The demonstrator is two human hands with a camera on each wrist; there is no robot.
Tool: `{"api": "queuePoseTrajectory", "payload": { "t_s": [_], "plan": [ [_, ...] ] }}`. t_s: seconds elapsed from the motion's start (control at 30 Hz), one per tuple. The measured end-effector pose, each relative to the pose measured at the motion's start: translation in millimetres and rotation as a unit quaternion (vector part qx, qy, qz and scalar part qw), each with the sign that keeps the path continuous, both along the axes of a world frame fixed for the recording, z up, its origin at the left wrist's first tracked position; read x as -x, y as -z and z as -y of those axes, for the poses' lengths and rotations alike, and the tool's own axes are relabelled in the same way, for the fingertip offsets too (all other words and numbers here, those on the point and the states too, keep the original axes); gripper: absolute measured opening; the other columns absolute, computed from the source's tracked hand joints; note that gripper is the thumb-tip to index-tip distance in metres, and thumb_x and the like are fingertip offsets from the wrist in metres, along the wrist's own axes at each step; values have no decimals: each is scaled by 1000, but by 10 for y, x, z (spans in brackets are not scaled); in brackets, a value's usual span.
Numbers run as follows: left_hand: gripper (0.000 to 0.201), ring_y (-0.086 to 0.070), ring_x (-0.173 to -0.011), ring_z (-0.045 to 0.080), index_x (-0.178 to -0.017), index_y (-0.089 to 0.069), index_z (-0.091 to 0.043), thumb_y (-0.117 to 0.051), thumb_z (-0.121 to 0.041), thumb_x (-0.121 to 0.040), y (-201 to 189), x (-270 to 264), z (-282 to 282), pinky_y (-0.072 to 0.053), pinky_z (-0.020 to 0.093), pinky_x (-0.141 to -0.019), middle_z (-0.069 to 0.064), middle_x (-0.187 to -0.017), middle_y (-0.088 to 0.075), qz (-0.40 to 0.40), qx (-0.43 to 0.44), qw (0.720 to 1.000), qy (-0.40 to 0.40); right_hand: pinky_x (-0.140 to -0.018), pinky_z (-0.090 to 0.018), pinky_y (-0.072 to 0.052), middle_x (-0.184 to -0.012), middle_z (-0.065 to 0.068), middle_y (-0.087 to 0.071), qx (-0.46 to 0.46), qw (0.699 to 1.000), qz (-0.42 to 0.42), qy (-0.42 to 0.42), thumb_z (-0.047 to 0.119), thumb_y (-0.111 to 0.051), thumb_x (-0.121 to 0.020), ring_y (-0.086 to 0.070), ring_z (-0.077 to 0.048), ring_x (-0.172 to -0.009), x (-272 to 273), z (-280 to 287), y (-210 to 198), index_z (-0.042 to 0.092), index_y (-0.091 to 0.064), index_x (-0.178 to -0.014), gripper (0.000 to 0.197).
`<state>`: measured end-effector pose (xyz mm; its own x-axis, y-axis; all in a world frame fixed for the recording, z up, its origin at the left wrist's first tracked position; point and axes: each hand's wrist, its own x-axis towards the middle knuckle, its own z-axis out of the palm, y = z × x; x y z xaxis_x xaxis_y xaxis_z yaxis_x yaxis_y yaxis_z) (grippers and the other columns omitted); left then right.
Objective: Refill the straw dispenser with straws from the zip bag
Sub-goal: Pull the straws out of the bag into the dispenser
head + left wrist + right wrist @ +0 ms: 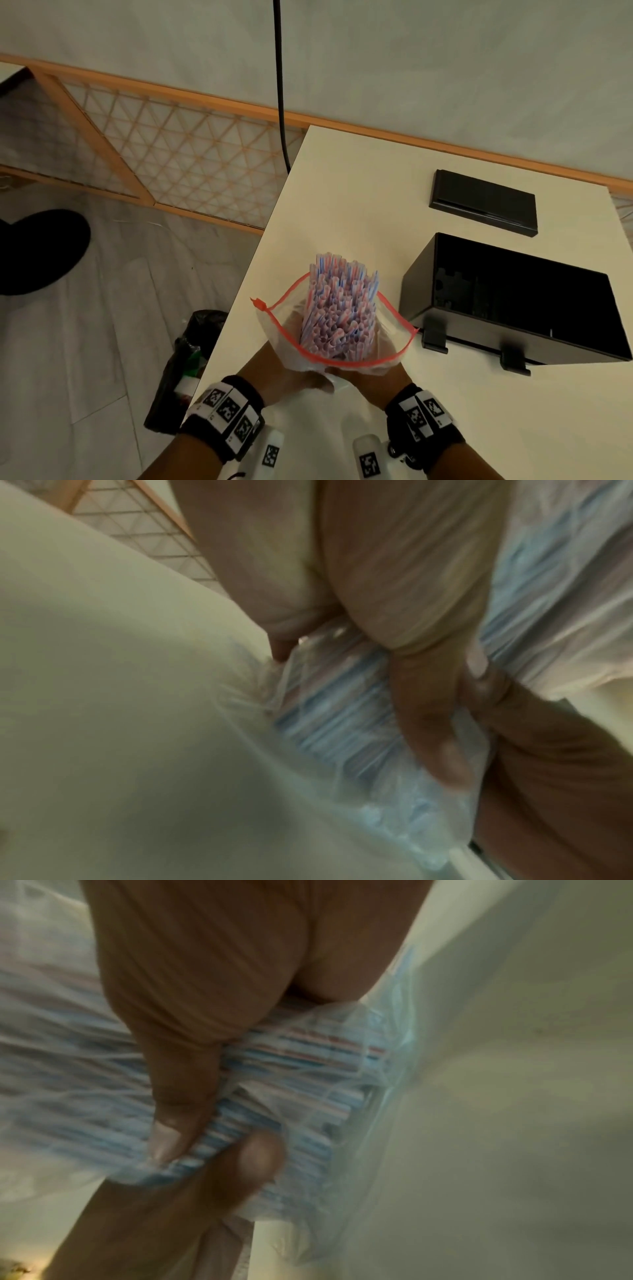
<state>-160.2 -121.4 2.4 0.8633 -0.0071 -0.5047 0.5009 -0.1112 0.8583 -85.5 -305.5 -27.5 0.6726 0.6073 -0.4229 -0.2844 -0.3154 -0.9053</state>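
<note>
A clear zip bag (284,329) with a red zip rim stands upright and open on the white table (342,212). A thick bundle of red-, white- and blue-striped straws (342,308) sticks out of its mouth. My left hand (291,377) and right hand (373,380) both grip the bag's lower part from the near side. In the wrist views the left hand's fingers (428,723) and the right hand's fingers (178,1096) curl round the plastic and the straws (308,1064) inside. The black straw dispenser (513,301) stands open to the right of the bag.
The dispenser's black lid (483,202) lies flat behind it on the table. A black cable (281,85) hangs past the table's far left corner. Off the left edge, on the floor, stand a dark bag (185,370) and a wooden lattice screen (154,147).
</note>
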Motion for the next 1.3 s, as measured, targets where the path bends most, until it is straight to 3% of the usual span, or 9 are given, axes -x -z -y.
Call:
{"api": "queuePoseTrajectory", "payload": {
  "t_s": [0.17,0.33,0.5,0.57,0.73,0.8,0.93,1.1,1.3],
  "plan": [
    [105,-53,-120,-9,-145,-34,-20,-87,-38,-57,-15,58,-47,-46,3,-87,-19,-129,-50,63,-10,997,35,-67,-12,-57,-103,0,-62,-7,1000,-4,23,-5,-63,-95,-71,9,-83,-7,-20,86,-7,-49,-135,42],
    [69,-51,-110,-24,-124,-44,-50,-75,-54,-63,4,59,22,-46,11,-101,-30,-121,-61,70,-11,997,-39,-75,-6,-52,-101,16,-68,-12,998,-26,48,12,-89,-76,-67,8,-91,-19,-25,66,31,-62,-107,45],
    [40,-48,-99,-35,-107,-49,-75,-72,-59,-79,48,32,139,-45,6,-94,-43,-95,-64,91,-40,994,-49,-92,-53,-60,-106,2,-74,-45,996,27,70,45,-97,-59,-71,-22,-103,-42,-56,48,14,-65,-116,72],
    [75,-43,-105,-37,-119,-42,-53,-61,-91,-56,15,32,147,-40,-2,-90,-39,-110,-55,110,-62,990,-63,-98,-42,-58,-120,7,-72,-39,996,52,67,51,-97,-49,-68,-15,-117,-41,-50,47,15,-59,-131,97],
    [70,-63,-108,-4,-112,-60,-31,-74,-79,-63,124,66,44,-53,29,-102,-32,-106,-69,103,-50,993,-32,-96,-34,-58,-112,15,-73,4,992,118,39,32,-93,-64,-68,-6,-112,-35,-96,74,21,-66,-120,63],
    [67,-60,-119,-1,-130,-49,-50,-73,-73,-71,75,93,44,-52,34,-105,-28,-120,-65,149,-55,987,-36,-99,-34,-56,-114,19,-72,27,992,126,16,60,-90,-58,-66,-5,-114,-6,-122,40,27,-66,-120,74],
    [109,-52,-126,-9,-146,-29,-5,-62,-80,-74,24,145,73,-50,18,-101,-6,-137,-57,218,-35,965,-142,-111,-23,-44,-127,26,-53,80,983,165,-13,86,-70,-53,-51,10,-119,1,-173,34,24,-54,-140,108],
    [89,-33,-139,-16,-155,-27,-15,-37,-76,-91,131,153,69,-32,10,-112,-17,-150,-40,251,-148,948,-127,-96,9,-27,-130,34,-43,69,972,225,5,30,-89,-76,-31,40,-115,-23,-177,175,28,-51,-137,73],
    [71,-51,-130,-4,-146,-44,-26,-30,-73,-95,272,237,144,-47,24,-107,-15,-139,-56,233,-198,939,-159,-90,10,-30,-124,22,-60,96,975,202,8,83,-69,-66,-40,34,-109,-8,-233,147,26,-62,-128,85]
  ]
}}
